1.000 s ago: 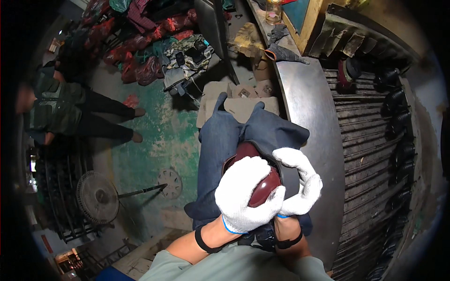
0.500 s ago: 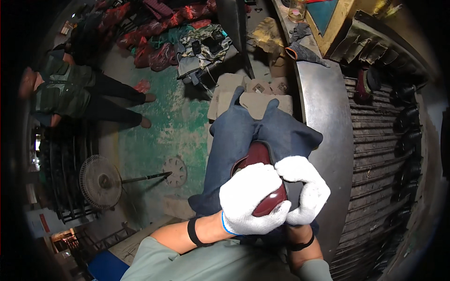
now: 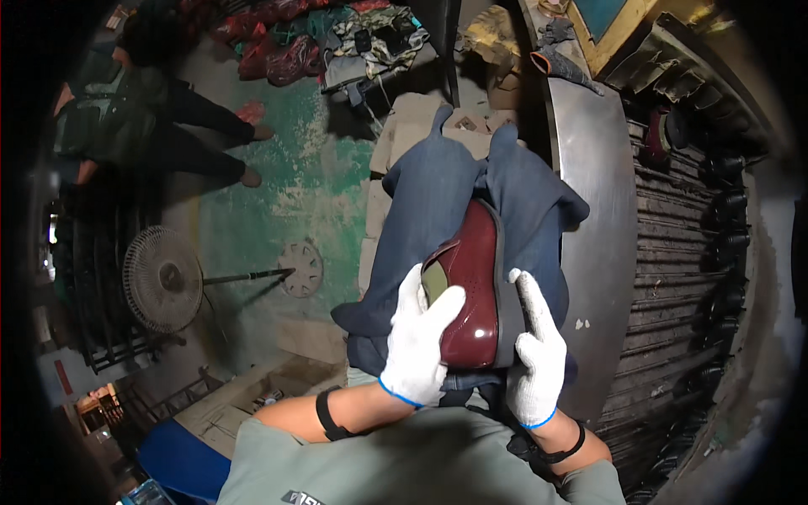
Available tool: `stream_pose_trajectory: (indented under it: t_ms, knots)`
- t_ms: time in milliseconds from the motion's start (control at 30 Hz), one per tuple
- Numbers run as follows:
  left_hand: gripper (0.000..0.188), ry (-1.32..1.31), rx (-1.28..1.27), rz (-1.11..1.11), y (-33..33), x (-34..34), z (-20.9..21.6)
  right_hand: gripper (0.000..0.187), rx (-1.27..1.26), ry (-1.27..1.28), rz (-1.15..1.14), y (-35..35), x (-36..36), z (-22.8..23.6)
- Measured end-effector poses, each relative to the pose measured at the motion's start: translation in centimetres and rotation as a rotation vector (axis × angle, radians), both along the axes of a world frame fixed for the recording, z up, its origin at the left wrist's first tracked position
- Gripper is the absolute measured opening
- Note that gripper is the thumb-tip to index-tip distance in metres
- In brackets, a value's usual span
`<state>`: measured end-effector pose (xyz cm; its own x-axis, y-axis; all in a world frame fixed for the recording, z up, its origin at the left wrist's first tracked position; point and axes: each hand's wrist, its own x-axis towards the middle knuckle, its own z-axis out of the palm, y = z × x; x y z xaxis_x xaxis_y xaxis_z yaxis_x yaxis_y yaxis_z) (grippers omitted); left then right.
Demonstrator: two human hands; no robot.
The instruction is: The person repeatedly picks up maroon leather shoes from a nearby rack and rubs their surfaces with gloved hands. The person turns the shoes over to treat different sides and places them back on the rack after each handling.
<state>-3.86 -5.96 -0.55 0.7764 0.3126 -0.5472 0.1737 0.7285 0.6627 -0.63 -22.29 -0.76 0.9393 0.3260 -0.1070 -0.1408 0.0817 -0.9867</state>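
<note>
**Supervisor:** Report hand status and the position of the workpiece.

**Operator:** I see both hands in white knit gloves with blue cuffs. The left hand (image 3: 418, 343) lies on the near end of a glossy burgundy leather shoe (image 3: 471, 290), fingers curled over its upper beside the olive-coloured lining at the opening. The right hand (image 3: 536, 353) grips the shoe's right edge, fingers extended along the dark sole rim. Both hands are closed on the shoe; neither is free.

**Supervisor:** Where does the shoe sit?

**Operator:** It rests on the person's lap, on a dark blue cloth (image 3: 438, 198) spread over the legs. The toe points away from the body; the opening faces the left hand. The sole edge is turned toward the right.

**Supervisor:** Wrist items?

**Operator:** I note a black band (image 3: 326, 417) on the left forearm and a black strap (image 3: 562, 450) on the right wrist. The sleeves are grey-green.

**Supervisor:** Surroundings?

**Operator:** A curved metal sheet (image 3: 599, 210) runs just beside the right leg, with a dark slatted rack (image 3: 690, 252) beyond it. To the left is a worn green floor (image 3: 286, 194), with a standing fan (image 3: 162, 279) lying tipped on it. Another person (image 3: 143, 118) sits well apart at upper left. Bundles of red and mixed cloth (image 3: 286, 50) lie at the top.
</note>
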Motion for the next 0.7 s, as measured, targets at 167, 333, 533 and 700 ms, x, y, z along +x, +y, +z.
stream_pose_trajectory:
  t_ms: [167,333,533,700]
  knots:
    - [0.053,0.077,-0.283,-0.123,1.1,0.0,0.0,0.07,0.139,0.15,-0.083,1.9,-1.6,-0.2]
    - [0.05,0.186,-0.207,-0.108,0.6,0.1,-1.3,0.058,-0.189,0.056,-0.101,2.7,-1.5,0.3]
    - [0.084,0.042,-0.084,-0.072,0.4,-0.1,-4.3,0.055,-0.422,-0.165,0.039,2.1,-1.0,-0.8]
    - [0.078,-0.038,-0.131,-0.15,1.7,-1.0,-3.2,0.074,0.122,0.226,-0.068,1.1,-1.1,-2.4]
